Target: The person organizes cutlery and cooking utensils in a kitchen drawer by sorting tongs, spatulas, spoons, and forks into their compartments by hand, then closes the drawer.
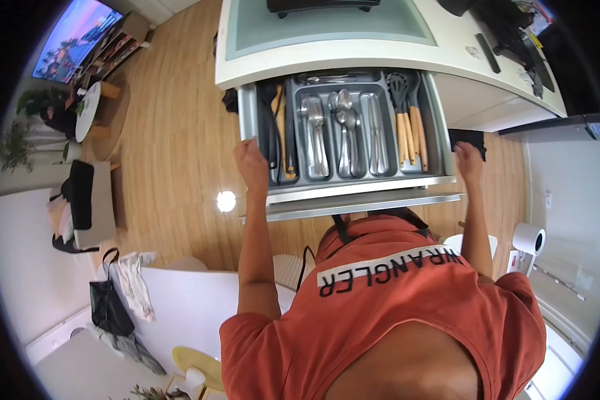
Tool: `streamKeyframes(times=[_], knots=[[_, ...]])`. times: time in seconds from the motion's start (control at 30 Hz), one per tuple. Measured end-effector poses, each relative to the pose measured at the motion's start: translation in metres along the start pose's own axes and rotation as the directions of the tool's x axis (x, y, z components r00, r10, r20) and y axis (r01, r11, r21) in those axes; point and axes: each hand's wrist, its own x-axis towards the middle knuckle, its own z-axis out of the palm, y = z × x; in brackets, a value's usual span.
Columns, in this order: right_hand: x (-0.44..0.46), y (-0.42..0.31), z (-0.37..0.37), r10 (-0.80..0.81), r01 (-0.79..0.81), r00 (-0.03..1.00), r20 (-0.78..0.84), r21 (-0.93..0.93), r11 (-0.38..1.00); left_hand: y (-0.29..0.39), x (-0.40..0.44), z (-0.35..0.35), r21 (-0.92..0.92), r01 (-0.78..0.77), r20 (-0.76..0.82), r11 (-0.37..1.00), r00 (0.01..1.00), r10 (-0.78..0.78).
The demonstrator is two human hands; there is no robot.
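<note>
A pulled-out drawer (353, 187) lies in front of me with a grey cutlery tray (328, 133) in it. Forks (317, 137), spoons (345, 130) and knives (376, 137) fill separate compartments. Wood-handled utensils, among them a whisk (399, 100), lie in the right section; dark long-handled utensils (273, 133) are on the left. My left hand (252, 163) is closed at the drawer's left side and overlaps its edge; what its fingers grip, if anything, is hidden. Just off the drawer's right side, my right hand (471, 163) has its fingers curled, with nothing visible in them.
The white counter (353, 57) with a glass inset overhangs the drawer. A black remote-like object (487, 53) sits on it at the right. Behind on the left are a white table (187, 300) and a black bag (109, 307). A screen (73, 43) glows at far left.
</note>
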Motion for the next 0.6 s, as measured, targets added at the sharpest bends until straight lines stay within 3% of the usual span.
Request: streamKeyframes(times=[0.03,0.07,0.1,0.17,0.2,0.23,0.3,0.33,0.43,0.6], knots=[[-0.013,0.031,0.007,0.085,-0.087,0.996,0.019,0.191,0.978,0.004,0.002,0.0,-0.081,-0.006,0.014,0.997,1.0,0.007],[-0.021,0.024,-0.004,0.21,-0.217,0.975,0.066,0.137,0.966,0.006,0.005,0.003,-0.099,0.037,0.095,0.994,0.995,-0.027],[-0.028,0.016,-0.006,0.201,-0.211,0.976,0.081,0.15,0.966,0.008,0.006,0.008,-0.117,0.087,0.181,0.989,0.981,-0.065],[-0.032,-0.003,-0.008,0.518,-0.644,0.762,0.388,0.373,0.668,0.005,0.009,0.026,0.005,0.083,0.203,0.997,0.976,-0.082],[-0.04,0.028,0.023,0.313,-0.417,0.905,0.287,0.455,0.787,0.006,0.009,0.033,0.108,0.068,0.227,0.992,0.97,-0.091],[-0.039,0.023,0.025,0.306,-0.415,0.905,0.295,0.459,0.785,0.011,0.01,0.034,0.118,0.072,0.225,0.99,0.969,-0.097],[-0.037,0.005,0.031,0.23,-0.28,0.953,0.197,0.277,0.919,0.017,0.016,0.036,0.236,0.153,0.32,0.959,0.92,-0.226],[-0.034,-0.001,0.029,0.21,-0.247,0.959,0.191,0.196,0.949,0.016,0.015,0.036,0.244,0.134,0.275,0.961,0.94,-0.201],[-0.034,0.014,0.043,0.177,-0.203,0.964,0.198,0.116,0.972,0.017,0.008,0.032,0.374,0.139,0.353,0.917,0.893,-0.279],[-0.033,0.005,0.034,0.255,-0.346,0.913,0.317,0.274,0.897,0.018,-0.007,0.023,0.313,0.13,0.396,0.941,0.883,-0.254]])
